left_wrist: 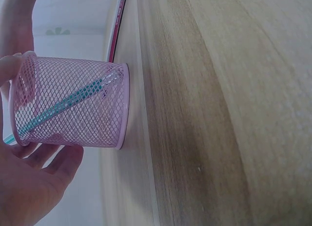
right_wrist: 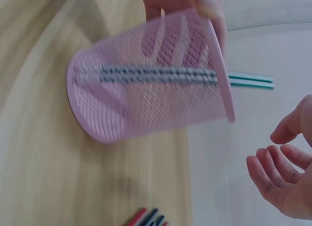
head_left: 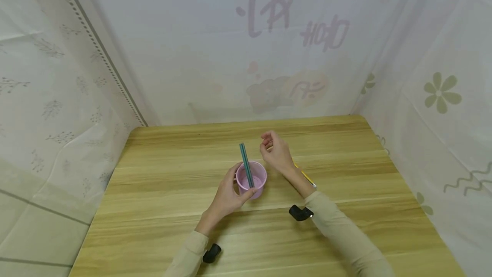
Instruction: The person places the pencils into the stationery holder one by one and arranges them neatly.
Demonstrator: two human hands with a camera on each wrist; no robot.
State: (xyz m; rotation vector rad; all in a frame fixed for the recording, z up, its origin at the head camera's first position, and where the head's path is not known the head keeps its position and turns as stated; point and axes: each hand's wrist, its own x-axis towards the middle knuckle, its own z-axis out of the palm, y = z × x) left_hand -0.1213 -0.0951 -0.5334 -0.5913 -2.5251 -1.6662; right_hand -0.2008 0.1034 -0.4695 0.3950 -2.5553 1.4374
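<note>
A pink mesh pen holder (head_left: 262, 183) stands upright near the middle of the table, its base (left_wrist: 125, 106) right at the wood in the left wrist view. My left hand (head_left: 226, 198) grips it from the left, thumb at the near rim and fingers around the far side. Two teal pencils (head_left: 246, 159) lean inside, their upper ends sticking out past the rim; in the right wrist view the pencils (right_wrist: 161, 74) show through the mesh. Just right of the holder, my right hand (head_left: 277, 153) is raised with loosely bent fingers (right_wrist: 263, 175) and holds nothing.
A yellow pencil (head_left: 305, 175) lies on the wooden table (head_left: 161, 200), partly hidden by the right forearm. Red and dark pencil ends (right_wrist: 146, 217) show at the bottom of the right wrist view. Patterned white curtains (head_left: 192, 54) enclose the table's back and sides.
</note>
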